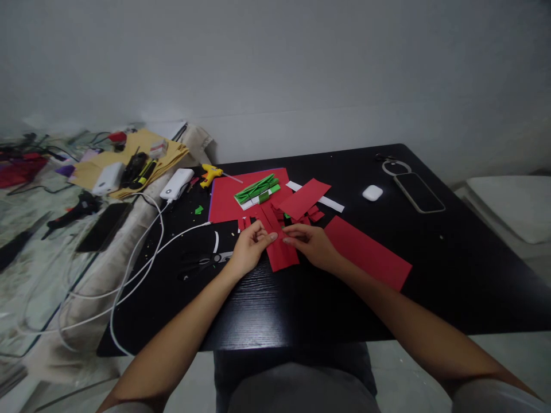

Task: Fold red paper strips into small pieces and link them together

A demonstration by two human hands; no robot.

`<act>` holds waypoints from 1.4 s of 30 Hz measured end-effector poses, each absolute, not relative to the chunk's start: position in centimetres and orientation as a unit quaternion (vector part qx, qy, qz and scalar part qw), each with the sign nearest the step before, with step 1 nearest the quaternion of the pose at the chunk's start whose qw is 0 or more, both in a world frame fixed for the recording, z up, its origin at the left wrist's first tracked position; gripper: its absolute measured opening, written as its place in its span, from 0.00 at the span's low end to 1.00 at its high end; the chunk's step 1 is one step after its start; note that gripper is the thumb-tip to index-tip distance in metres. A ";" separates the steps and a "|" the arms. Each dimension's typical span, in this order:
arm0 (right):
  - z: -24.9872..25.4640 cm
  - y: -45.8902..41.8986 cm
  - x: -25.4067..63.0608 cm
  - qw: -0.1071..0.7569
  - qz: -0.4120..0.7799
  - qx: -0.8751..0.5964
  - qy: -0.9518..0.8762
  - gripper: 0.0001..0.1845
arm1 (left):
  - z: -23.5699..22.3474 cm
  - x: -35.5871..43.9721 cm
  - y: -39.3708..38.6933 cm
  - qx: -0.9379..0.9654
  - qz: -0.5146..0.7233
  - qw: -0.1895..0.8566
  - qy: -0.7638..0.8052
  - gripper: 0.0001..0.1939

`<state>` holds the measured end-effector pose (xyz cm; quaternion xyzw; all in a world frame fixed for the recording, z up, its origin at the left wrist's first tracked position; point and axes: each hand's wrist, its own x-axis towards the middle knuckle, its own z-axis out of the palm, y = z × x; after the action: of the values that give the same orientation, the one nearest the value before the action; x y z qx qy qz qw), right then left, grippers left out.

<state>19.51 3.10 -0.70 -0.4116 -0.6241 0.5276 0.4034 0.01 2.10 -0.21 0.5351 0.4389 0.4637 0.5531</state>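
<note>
Tabletop (451, 275), black with a dull sheen, stands before a pale grey wall (275, 74); a cluttered surface adjoins it at left, and a white seat (503, 201) at right is cut off. Dark handles of a cutting tool (221, 257) blend into the black, hard to make out; the right forearm (379, 298) hides part of a red sheet (365, 252). Folded red paper (282, 256) lies slanted between both hands. The left hand (250, 248) has its grip pinched on the paper's left edge, thumb on top; the right hand (312, 244) bends in opposite, fingertips at the paper, though whether its grip clasps I cannot tell.
</note>
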 end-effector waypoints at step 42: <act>-0.1 0.6 18.9 0.490 0.153 -0.381 -0.769 0.10 | -0.1 1.0 1.0 0.472 0.497 0.598 0.415 0.10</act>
<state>18.91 0.63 -0.09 -0.3813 -0.7690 0.1534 0.4895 1.03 1.03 -0.14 0.4717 0.4152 0.4971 0.5983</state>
